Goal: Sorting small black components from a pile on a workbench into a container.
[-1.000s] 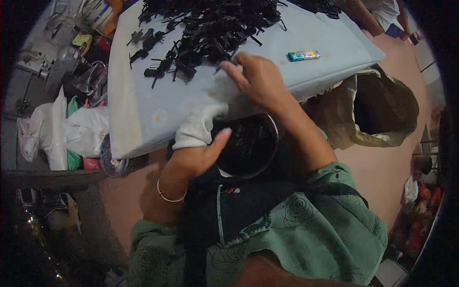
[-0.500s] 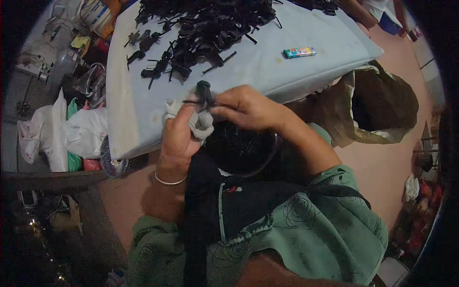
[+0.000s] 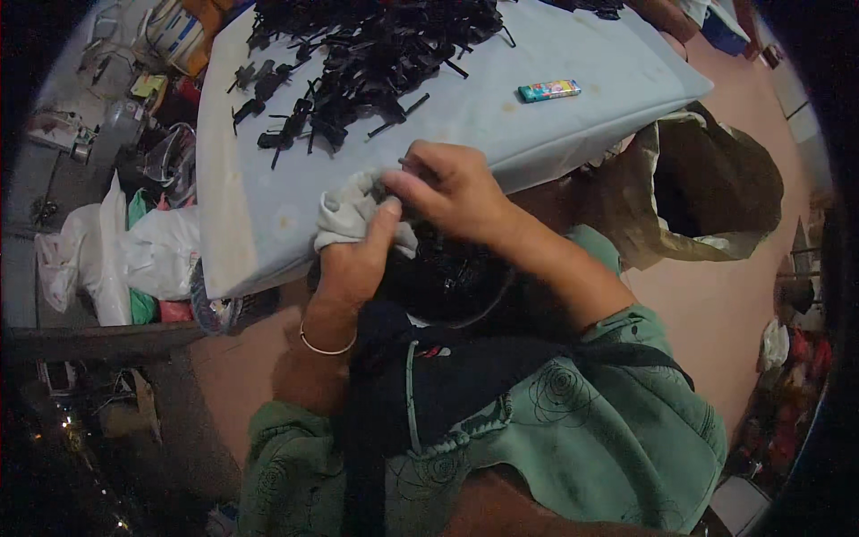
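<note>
Here, my left hand (image 3: 353,259) grips the soft white cloth (image 3: 344,215) | right hand (image 3: 447,188) fingers pinch a small black part (image 3: 386,191); light, stiff; I'd hold its ends.

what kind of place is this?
Likely a small home workshop for piecework: a pale board heaped with small black parts, plastic bags and clutter on the floor, both hands wiping one part with a white cloth.
</note>
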Demonstrator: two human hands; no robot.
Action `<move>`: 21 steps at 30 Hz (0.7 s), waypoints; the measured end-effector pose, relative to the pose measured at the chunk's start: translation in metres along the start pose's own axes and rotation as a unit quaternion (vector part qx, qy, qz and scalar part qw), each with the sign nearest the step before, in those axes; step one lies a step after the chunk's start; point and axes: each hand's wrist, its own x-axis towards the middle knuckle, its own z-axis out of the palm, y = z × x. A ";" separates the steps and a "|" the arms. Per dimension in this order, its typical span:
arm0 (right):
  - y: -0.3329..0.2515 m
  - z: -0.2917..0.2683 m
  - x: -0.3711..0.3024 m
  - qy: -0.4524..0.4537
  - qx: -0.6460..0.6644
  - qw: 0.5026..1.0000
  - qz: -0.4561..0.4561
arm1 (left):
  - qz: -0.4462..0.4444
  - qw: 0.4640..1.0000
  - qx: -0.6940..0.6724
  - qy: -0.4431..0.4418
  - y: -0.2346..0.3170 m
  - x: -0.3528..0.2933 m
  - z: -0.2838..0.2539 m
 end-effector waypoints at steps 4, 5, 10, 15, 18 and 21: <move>0.005 -0.003 0.000 -0.096 0.106 0.983 0.115 | 0.003 0.998 0.067 0.002 0.003 0.000 0.002; 0.005 -0.004 -0.001 -0.144 0.141 0.972 0.119 | 0.014 0.996 0.089 0.025 0.005 0.002 0.003; 0.002 0.003 -0.006 -0.134 0.091 0.983 0.087 | 0.071 0.974 0.207 0.063 -0.012 0.004 -0.001; 0.007 0.022 -0.012 -0.098 0.151 0.972 0.149 | 0.218 0.877 0.423 0.068 -0.023 0.006 -0.011; 0.011 0.031 -0.015 -0.065 0.152 0.977 0.137 | 0.204 0.867 0.448 0.082 -0.027 0.003 -0.013; 0.009 0.029 -0.015 -0.093 0.192 0.963 0.164 | 0.162 0.928 0.325 0.079 -0.024 0.002 -0.011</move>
